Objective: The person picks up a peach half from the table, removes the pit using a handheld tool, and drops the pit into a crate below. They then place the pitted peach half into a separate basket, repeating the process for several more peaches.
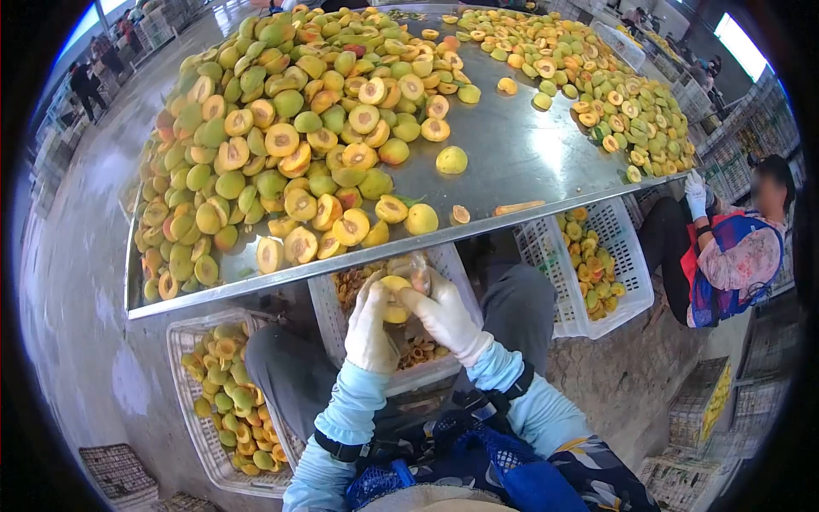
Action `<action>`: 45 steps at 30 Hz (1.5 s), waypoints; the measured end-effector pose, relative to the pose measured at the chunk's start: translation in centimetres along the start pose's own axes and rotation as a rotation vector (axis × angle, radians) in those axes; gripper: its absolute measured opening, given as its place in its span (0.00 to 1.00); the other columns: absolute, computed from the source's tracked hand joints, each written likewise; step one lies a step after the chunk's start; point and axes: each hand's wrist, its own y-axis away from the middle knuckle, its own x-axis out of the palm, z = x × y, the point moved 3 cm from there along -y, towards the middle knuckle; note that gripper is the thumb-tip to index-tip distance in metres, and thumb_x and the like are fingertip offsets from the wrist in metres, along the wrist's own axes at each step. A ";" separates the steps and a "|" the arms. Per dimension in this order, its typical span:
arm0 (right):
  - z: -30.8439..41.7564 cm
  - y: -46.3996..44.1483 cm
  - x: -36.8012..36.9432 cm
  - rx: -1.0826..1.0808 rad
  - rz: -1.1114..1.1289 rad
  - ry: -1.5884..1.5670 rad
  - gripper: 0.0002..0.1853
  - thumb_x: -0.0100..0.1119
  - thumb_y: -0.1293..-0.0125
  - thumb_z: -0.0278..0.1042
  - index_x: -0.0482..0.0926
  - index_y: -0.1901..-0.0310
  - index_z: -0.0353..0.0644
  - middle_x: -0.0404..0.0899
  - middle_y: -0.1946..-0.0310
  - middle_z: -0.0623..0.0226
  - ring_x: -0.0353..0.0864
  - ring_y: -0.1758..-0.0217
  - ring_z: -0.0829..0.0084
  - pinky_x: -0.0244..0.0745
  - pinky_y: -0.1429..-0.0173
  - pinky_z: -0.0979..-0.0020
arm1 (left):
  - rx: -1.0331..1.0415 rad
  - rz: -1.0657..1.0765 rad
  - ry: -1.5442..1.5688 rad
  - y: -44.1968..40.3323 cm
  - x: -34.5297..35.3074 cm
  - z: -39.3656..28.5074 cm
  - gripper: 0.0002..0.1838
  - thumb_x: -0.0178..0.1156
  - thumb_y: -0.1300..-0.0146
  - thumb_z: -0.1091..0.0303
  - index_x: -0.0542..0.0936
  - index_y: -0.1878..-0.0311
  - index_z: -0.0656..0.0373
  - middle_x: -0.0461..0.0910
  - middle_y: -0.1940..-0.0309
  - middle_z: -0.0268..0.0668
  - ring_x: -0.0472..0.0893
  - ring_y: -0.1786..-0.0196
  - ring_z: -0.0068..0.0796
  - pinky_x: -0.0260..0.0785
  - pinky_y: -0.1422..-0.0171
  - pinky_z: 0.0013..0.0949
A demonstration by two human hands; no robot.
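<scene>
My left hand [371,326], in a white glove, is closed on a yellow halved fruit [395,300] in front of the metal table's edge. My right hand [442,314], gloved too, touches the same fruit from the right, fingers bent; something small and blurred shows at its fingertips. Both hands are above a white crate [461,264] that holds brown pits and scraps [418,352]. Just beyond the hands, a large heap of green and yellow fruit, many cut in half, [290,141] lies on the metal table [495,158].
A crate of fruit halves [183,384] stands at my left, another [636,290] at my right. A second heap [614,102] lies on the table's far right. At the right edge a person [742,247] sits by the table. Stacked crates [699,410] stand lower right.
</scene>
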 end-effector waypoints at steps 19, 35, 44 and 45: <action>3.4 6.5 0.1 -0.009 0.094 0.778 0.14 0.52 0.31 0.38 0.70 0.53 0.36 0.77 0.72 0.45 0.80 0.67 0.45 0.74 0.65 0.57 | -0.058 0.162 0.399 1.6 -0.7 -1.3 0.27 0.56 0.39 0.54 0.68 0.42 0.61 0.75 0.51 0.51 0.78 0.47 0.52 0.74 0.44 0.53; -1.2 7.0 3.3 -0.225 -0.137 0.869 0.15 0.52 0.31 0.39 0.68 0.65 0.33 0.74 0.83 0.48 0.77 0.79 0.47 0.70 0.77 0.54 | 0.151 -0.057 0.161 2.8 -1.2 1.1 0.24 0.41 0.26 0.49 0.70 0.45 0.62 0.77 0.58 0.44 0.78 0.60 0.34 0.74 0.57 0.33; -2.3 7.1 3.1 -0.039 -0.011 0.764 0.13 0.51 0.30 0.36 0.71 0.62 0.31 0.76 0.78 0.44 0.79 0.72 0.45 0.71 0.71 0.57 | 0.293 -0.115 -0.086 2.8 -2.2 1.5 0.21 0.43 0.26 0.55 0.73 0.47 0.65 0.78 0.56 0.44 0.78 0.57 0.31 0.74 0.53 0.32; -2.7 6.9 3.1 -0.038 -0.009 0.760 0.13 0.51 0.30 0.36 0.71 0.62 0.31 0.76 0.78 0.44 0.79 0.72 0.45 0.71 0.71 0.57 | 0.326 -0.136 -0.096 3.0 -1.9 1.5 0.21 0.44 0.26 0.55 0.73 0.47 0.65 0.78 0.56 0.43 0.78 0.58 0.30 0.73 0.53 0.31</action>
